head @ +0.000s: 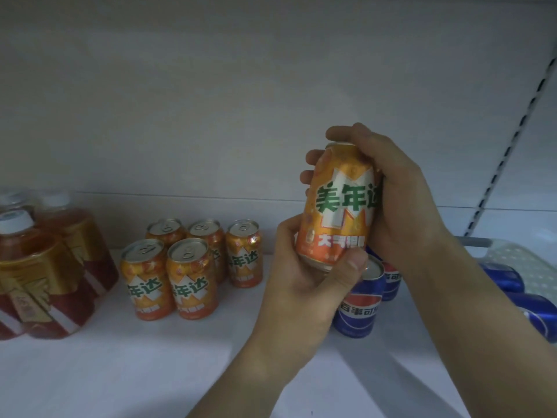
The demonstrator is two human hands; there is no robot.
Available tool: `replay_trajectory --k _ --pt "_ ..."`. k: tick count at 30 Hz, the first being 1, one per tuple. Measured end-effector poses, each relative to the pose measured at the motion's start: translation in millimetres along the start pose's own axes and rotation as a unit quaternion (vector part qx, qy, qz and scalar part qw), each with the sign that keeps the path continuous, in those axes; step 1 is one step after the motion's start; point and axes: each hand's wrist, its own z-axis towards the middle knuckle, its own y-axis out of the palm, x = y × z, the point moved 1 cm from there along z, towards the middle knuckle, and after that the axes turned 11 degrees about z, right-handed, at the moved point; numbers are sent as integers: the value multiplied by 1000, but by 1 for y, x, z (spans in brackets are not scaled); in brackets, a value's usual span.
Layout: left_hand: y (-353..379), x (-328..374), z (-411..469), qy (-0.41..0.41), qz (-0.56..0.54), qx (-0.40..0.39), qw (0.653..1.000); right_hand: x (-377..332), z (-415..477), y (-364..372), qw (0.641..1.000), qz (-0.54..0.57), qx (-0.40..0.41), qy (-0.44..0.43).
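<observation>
An orange soda can [337, 203] with green lettering is held upright in the air above the white shelf [180, 357]. My right hand [388, 194] wraps round its upper part from the right, fingers curled over the top and far side. My left hand [304, 285] grips its bottom from below, thumb across the lower front. Several matching orange cans [193, 267] stand in a group on the shelf to the left.
Bottles of reddish drink [45, 273] with white caps stand at the far left. Blue cola cans [360, 303] stand just behind my hands, and more blue cans [524, 300] lie on a tray at the right. A slotted shelf upright [509, 149] runs up the right side.
</observation>
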Motion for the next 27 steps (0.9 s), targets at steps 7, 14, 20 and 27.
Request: replay_trajectory --k 7,14,20,27 --pt "-3 -1 0 1 -77 -4 997 -1 2 1 1000 -18 -9 -15" --pt "-9 6 1 -30 -29 21 999 2 3 -2 999 -23 -8 -26" --pt "-5 0 -5 60 124 132 982 10 4 2 1000 -16 -18 -9" --pt "-14 7 -2 -39 -99 9 994 9 6 0 999 -46 -10 -20"
